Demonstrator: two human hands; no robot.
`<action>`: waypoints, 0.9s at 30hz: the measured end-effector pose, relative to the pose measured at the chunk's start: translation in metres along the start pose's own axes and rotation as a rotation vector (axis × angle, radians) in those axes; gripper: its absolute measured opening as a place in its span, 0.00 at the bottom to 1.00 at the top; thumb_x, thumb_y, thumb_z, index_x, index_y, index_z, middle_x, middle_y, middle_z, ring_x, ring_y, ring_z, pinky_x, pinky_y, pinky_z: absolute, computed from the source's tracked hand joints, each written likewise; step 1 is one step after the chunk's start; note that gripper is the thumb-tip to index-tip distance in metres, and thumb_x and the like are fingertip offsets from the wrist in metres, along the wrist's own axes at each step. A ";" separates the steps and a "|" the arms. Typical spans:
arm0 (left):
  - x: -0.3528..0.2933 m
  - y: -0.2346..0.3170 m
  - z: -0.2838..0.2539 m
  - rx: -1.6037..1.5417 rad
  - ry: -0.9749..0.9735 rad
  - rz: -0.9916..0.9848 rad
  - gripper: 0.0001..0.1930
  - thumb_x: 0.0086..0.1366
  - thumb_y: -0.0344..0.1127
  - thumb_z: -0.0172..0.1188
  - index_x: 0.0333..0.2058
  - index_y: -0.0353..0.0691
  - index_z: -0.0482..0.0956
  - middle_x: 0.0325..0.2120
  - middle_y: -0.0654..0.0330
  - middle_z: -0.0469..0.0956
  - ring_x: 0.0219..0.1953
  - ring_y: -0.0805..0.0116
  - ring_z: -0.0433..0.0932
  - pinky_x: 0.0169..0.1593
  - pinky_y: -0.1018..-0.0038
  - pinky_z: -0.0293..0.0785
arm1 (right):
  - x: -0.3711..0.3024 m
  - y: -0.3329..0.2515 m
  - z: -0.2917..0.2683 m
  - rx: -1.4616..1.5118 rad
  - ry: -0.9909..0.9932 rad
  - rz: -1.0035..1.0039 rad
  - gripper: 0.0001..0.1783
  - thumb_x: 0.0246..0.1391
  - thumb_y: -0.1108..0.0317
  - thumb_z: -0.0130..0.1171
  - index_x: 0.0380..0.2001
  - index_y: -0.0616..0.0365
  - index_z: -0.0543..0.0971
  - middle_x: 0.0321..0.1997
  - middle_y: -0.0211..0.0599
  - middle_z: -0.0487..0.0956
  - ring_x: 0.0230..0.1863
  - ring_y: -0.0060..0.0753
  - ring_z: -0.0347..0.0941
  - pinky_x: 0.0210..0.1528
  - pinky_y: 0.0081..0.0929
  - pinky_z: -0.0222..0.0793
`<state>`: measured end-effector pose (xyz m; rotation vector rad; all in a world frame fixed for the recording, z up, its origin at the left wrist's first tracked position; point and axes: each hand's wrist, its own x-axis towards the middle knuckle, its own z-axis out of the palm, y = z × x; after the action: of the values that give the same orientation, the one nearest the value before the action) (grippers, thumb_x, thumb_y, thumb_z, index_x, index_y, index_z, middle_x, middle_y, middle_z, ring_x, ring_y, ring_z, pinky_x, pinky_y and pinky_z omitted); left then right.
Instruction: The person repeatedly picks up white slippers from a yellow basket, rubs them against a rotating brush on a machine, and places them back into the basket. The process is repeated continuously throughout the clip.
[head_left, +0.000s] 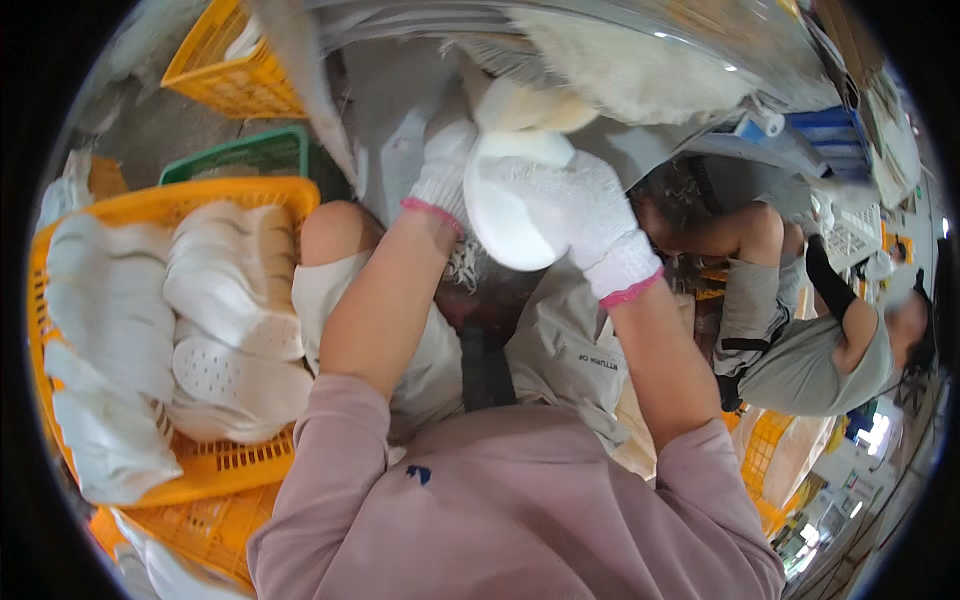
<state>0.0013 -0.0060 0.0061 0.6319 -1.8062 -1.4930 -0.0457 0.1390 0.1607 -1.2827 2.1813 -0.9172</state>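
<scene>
A white foam shoe (508,215), smooth and rounded, is held out in front of me above my knees. My right hand (590,195), in a white knit glove with a pink cuff, grips its right side. At its left edge is my left hand (447,155), gloved the same way; its fingers are hidden behind the shoe and blurred. Just beyond the shoe lies a cream rounded piece (540,105), whose kind I cannot make out. Fluffy white fibres (630,70) hang along the grey machine housing (400,95) ahead.
An orange basket (225,462) at my left is piled with white foam shoes (240,370), some perforated. A green crate (240,155) and another orange crate (240,85) are farther off. At right, close by, sits a co-worker in a grey shirt (820,370).
</scene>
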 end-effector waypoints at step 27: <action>-0.022 0.011 0.001 -1.148 0.164 -0.641 0.26 0.82 0.53 0.48 0.61 0.35 0.76 0.57 0.54 0.81 0.57 0.59 0.81 0.61 0.66 0.76 | -0.029 0.011 0.000 -0.080 0.029 -0.029 0.37 0.46 0.48 0.79 0.53 0.62 0.82 0.44 0.53 0.85 0.45 0.53 0.84 0.49 0.41 0.80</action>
<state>0.0151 0.0139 0.0117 0.6873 -0.3839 -2.4349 -0.0391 0.1684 0.1539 -1.3494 2.2474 -0.8725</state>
